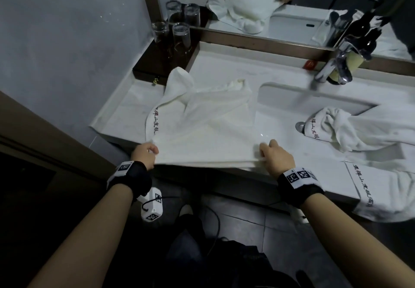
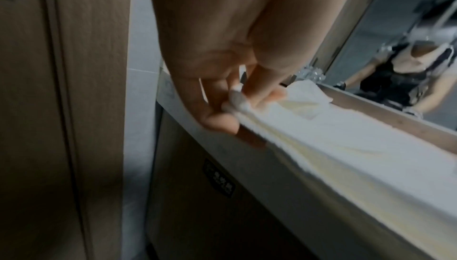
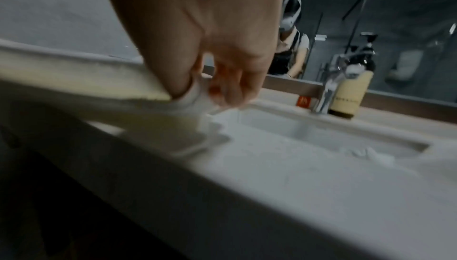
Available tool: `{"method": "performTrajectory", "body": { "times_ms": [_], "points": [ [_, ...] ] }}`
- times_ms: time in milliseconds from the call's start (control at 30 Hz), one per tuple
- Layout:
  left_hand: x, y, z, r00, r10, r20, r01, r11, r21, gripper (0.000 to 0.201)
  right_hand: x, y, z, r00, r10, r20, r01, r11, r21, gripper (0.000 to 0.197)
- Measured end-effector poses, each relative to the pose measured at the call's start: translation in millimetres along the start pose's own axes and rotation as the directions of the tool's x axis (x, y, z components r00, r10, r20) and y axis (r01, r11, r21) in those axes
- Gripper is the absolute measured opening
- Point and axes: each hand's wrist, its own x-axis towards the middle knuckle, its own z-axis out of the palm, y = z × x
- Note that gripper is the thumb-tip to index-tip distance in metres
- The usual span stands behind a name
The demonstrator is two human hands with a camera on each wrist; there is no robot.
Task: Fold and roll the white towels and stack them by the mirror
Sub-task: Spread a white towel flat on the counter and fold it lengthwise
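The white towel (image 1: 208,128) is spread over the vanity counter (image 1: 119,112) left of the sink (image 1: 303,101), its near edge pulled past the counter's front lip. That edge is pinched at its left corner by the left hand (image 1: 144,155), thumb and fingertips (image 2: 222,121) closed on a bunched tuft of cloth. The right corner is gripped likewise by the right hand (image 1: 277,158), fingers curled round the hem. From the hands toward 12 o'clock the cloth is seen lying doubled and rumpled, one far corner flipped up at 11 o'clock near the drinking glasses (image 1: 173,34). At 3 o'clock a second towel (image 1: 350,130) is left crumpled in the sink, and a third (image 1: 377,189) is draped over the counter's front edge. By the mirror (image 1: 292,2) no rolled towel is seen, so the work is judged barely begun: this fold unfinished, all rolling and stacking left.
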Motion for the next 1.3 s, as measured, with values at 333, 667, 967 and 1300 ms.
{"method": "performTrajectory", "body": {
  "times_ms": [333,667,967,1300],
  "points": [
    [27.1,23.7,-17.5,0.995,0.055,-0.082,-0.039,0.982,0.186,0.016,39.0,-28.2,-26.6,1.0,0.006,-0.01,-0.003,0.949,0.314,0.032],
    [97.2,110.2,4.6,0.924,0.337,0.18,-0.368,0.91,0.189,0.021,145.6,-108.3,-65.5,0.979,-0.171,-0.112,0.201,0.909,0.365,0.027],
    [172.8,154.2,18.6,0.805,0.477,0.352,-0.585,0.736,0.341,0.042,223.7,-137.3,-61.3,0.983,-0.058,0.172,0.025,0.981,0.19,0.039],
    [187.4,153.5,38.5,0.775,0.499,0.388,-0.632,0.59,0.503,0.045,238.6,-133.6,-53.6,0.963,0.178,0.203,-0.222,0.95,0.22,0.065]
  ]
}}
